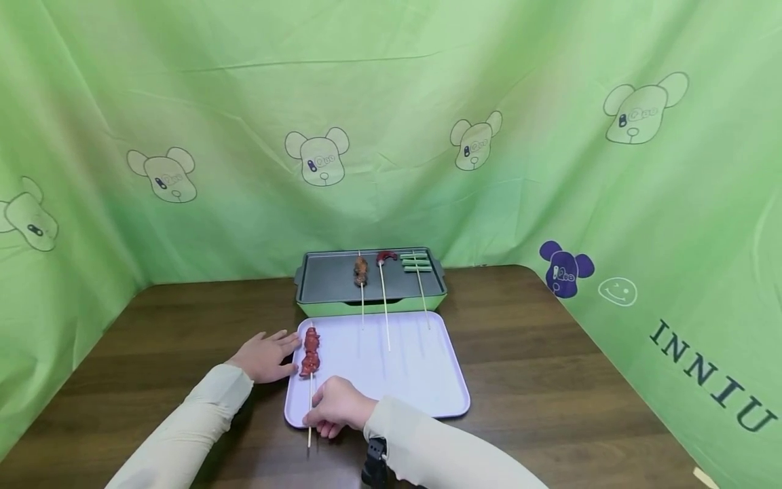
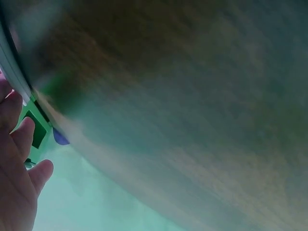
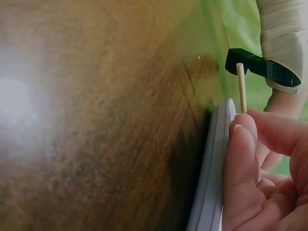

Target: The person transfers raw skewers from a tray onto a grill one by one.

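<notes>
In the head view my right hand [image 1: 340, 407] pinches the lower stick of a red meat skewer [image 1: 311, 353] over the left side of a white tray [image 1: 391, 380]. The stick's end [image 3: 241, 86] juts out beyond thumb and finger in the right wrist view. At the tray's left edge my left hand [image 1: 265, 356] lies with fingers extended, its fingertips by the rim. Only part of this left hand [image 2: 19, 159] shows in the left wrist view, holding nothing.
Behind the tray stands a green grill [image 1: 330, 310] with a dark plate. Across it lie a brown meat skewer [image 1: 361, 270], a dark red curled skewer [image 1: 385, 257] and a green vegetable skewer [image 1: 416, 262], sticks reaching over the tray. A green curtain [image 1: 391, 204] hangs behind the wooden table [image 1: 519, 360].
</notes>
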Motion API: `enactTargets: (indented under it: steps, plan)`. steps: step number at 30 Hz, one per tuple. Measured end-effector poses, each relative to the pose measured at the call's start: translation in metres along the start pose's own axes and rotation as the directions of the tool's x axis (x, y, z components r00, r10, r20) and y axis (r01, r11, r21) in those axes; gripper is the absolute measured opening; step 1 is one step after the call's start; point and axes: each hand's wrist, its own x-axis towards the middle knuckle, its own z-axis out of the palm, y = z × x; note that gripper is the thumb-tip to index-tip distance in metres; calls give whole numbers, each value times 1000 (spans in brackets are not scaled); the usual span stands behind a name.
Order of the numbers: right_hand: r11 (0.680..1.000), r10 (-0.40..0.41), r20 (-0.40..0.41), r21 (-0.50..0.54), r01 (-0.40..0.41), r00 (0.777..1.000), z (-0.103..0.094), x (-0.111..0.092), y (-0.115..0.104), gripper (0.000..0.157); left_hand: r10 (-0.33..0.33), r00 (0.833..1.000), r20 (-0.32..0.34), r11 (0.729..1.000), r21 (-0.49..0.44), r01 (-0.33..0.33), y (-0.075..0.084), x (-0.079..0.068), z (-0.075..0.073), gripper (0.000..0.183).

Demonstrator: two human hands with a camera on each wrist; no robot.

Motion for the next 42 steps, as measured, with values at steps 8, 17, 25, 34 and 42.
enactTargets:
  steps: [8,17,25,34,42]
  plan:
    - [994,29,-14,106,-27,999,-1,0,6,20,4,1000,4,1000,-5,-4,-1,1,4,57]
    - [935,-5,5,354,3,1000,-5,0,18,19,10,1000,-4,1000,-16,-10,1,1,1,57]
    - [904,-97,27,421,77,995,-14,-10,26,26,-7,1000,14,1000,-3,7,-1,2,3,57]
    - [900,-109,66,430,71,992,-20,-21,31,29,-23,999,34,1000,-8,23,1,1,-1,57]
    - [878,-192,78,460,135,978,-21,-24,38,36,-23,999,40,1000,-3,23,3,1,-2,57]
